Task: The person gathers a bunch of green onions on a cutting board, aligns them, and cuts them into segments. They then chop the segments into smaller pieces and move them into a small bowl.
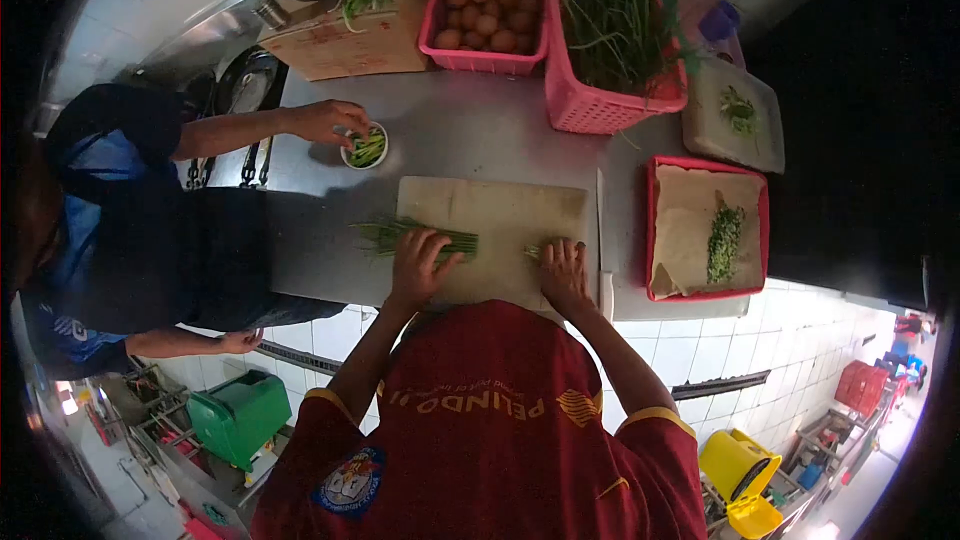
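Observation:
On the metal table lies a pale cutting board (500,202). A bunch of long green stalks (380,235) rests across its left edge, with my left hand (420,265) closed over it from above. My right hand (565,272) is at the board's right side, fingers bent down over a small clump of cut pale ends (533,252). Whether those fingers grip the clump is hidden. Just right of the board, a knife (606,290) lies on the table, its handle toward me.
A co-worker's hand (338,122) reaches to a small bowl (381,150) of green pieces at the left. Behind stand a pink egg basket (490,62), a pink basket (590,112) of greens and a cardboard box (350,48). Right are a red tray (762,230) and a plastic container (705,125).

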Tool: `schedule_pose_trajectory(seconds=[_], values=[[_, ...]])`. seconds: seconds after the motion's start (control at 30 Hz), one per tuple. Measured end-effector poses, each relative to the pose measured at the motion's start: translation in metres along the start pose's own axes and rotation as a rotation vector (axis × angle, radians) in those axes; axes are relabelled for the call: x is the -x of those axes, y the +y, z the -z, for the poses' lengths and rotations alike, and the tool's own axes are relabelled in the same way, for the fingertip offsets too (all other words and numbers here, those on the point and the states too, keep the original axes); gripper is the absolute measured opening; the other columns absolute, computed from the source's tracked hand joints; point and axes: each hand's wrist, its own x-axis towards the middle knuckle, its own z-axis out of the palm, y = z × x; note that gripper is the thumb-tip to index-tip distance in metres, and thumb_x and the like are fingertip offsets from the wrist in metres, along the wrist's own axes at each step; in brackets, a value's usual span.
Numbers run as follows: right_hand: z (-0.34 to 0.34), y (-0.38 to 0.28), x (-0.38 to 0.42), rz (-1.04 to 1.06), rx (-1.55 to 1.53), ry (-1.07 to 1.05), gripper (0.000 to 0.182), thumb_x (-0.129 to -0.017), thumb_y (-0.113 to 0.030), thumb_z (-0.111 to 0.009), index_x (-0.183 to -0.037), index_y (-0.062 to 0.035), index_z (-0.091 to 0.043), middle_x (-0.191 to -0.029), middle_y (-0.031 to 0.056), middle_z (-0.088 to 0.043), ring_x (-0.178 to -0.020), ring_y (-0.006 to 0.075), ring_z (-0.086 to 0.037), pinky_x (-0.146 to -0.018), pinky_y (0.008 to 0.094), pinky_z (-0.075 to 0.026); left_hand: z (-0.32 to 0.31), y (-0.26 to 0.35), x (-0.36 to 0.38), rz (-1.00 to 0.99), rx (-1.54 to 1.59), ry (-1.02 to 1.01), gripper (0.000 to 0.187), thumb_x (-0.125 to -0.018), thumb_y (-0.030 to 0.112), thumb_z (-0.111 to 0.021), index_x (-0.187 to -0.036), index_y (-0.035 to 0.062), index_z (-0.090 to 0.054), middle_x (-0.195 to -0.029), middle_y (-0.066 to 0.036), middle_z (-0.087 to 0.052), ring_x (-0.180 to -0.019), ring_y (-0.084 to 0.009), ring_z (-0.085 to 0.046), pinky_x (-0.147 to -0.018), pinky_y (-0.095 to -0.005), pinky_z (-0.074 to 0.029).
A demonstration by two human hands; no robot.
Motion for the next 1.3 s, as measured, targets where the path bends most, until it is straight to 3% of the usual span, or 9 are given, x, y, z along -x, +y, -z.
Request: schedule_pose_trajectory(seconds=[0.13,0.23,0.33,0.47,0.8,0.93,1.03,1.13,1.3], values=[[0.010,-0.017,-0.051,-0.005,-0.013,-0.141,0.031,-0.091,-0.014,-0.052,-0.118,0.0020,-0.057,-0.115,0.0190,-0.058,-0.116,0.0324,-0.052,-0.102,0.0482,-0.038,0.016,-0.012,0.016,0.039,-0.159,0.048,0.043,-0.085,0.032,-0.076,-0.116,0.0064,-0.063,-0.120,-0.015,-0.057,-0.119,-0.0374,-0.052,-0.103,-0.0541,-0.041],[-0.013,-0.031,-0.094,0.120,0.019,0.157,0.038,-0.085,-0.010,-0.058,-0.119,0.0056,-0.055,-0.117,0.0207,-0.056,-0.112,0.0330,-0.051,-0.098,0.0458,-0.039,0.011,-0.021,0.029,0.064,-0.140,0.005,0.046,-0.086,0.033,-0.074,-0.120,0.0060,-0.062,-0.126,-0.017,-0.056,-0.127,-0.0398,-0.048,-0.108,-0.0559,-0.036],[-0.006,-0.062,-0.142,0.207,0.088,0.133,0.042,-0.086,-0.009,-0.057,-0.125,0.0064,-0.050,-0.122,0.0202,-0.053,-0.113,0.0331,-0.050,-0.100,0.0453,-0.039,0.008,-0.021,0.039,0.125,-0.101,-0.017,0.046,-0.087,0.034,-0.072,-0.122,0.0059,-0.061,-0.128,-0.017,-0.055,-0.133,-0.0388,-0.043,-0.111,-0.0560,-0.033],[0.007,-0.104,-0.179,0.250,0.027,-0.055,0.046,-0.089,-0.013,-0.060,-0.129,0.0060,-0.047,-0.126,0.0196,-0.050,-0.115,0.0338,-0.049,-0.101,0.0452,-0.039,0.016,-0.015,0.042,0.233,-0.080,-0.143,0.047,-0.088,0.035,-0.071,-0.123,0.0069,-0.060,-0.129,-0.016,-0.055,-0.137,-0.0364,-0.039,-0.113,-0.0557,-0.030],[0.019,-0.104,-0.170,0.242,-0.188,0.013,0.053,-0.091,-0.024,-0.066,-0.133,0.0017,-0.045,-0.128,0.0214,-0.048,-0.121,0.0363,-0.047,-0.102,0.0471,-0.040,0.003,-0.032,0.059,0.149,-0.035,0.032,0.046,-0.090,0.037,-0.069,-0.126,0.0095,-0.059,-0.133,-0.015,-0.052,-0.136,-0.0360,-0.040,-0.113,-0.0555,-0.031],[0.016,-0.091,-0.161,0.272,-0.371,0.144,0.057,-0.094,-0.025,-0.062,-0.140,0.0024,-0.041,-0.134,0.0232,-0.047,-0.126,0.0387,-0.045,-0.107,0.0484,-0.038,0.011,-0.027,0.044,0.136,-0.074,-0.048,0.045,-0.092,0.036,-0.068,-0.125,0.0081,-0.058,-0.132,-0.016,-0.051,-0.134,-0.0372,-0.041,-0.111,-0.0556,-0.033],[0.024,-0.072,-0.145,0.176,-0.618,0.142,0.054,-0.094,-0.022,-0.063,-0.139,0.0012,-0.043,-0.134,0.0258,-0.048,-0.127,0.0420,-0.044,-0.108,0.0483,-0.038,0.018,-0.026,0.041,0.151,-0.034,-0.022,0.046,-0.092,0.036,-0.068,-0.125,0.0058,-0.058,-0.131,-0.016,-0.052,-0.133,-0.0380,-0.042,-0.111,-0.0558,-0.034],[0.023,-0.052,-0.120,0.142,-0.729,0.282,0.046,-0.093,-0.015,-0.062,-0.133,0.0033,-0.047,-0.128,0.0273,-0.052,-0.121,0.0446,-0.049,-0.105,0.0497,-0.040,0.016,-0.031,0.054,0.189,-0.018,0.031,0.047,-0.092,0.035,-0.068,-0.126,0.0040,-0.057,-0.130,-0.017,-0.052,-0.134,-0.0382,-0.042,-0.111,-0.0557,-0.033],[0.024,-0.033,-0.081,-0.014,-0.808,0.234,0.042,-0.092,-0.012,-0.063,-0.130,0.0024,-0.050,-0.126,0.0263,-0.056,-0.118,0.0444,-0.054,-0.102,0.0486,-0.044,0.018,-0.036,0.084,0.178,-0.030,0.074,0.051,-0.090,0.034,-0.070,-0.128,0.0035,-0.056,-0.135,-0.020,-0.048,-0.135,-0.0400,-0.040,-0.112,-0.0570,-0.032]])
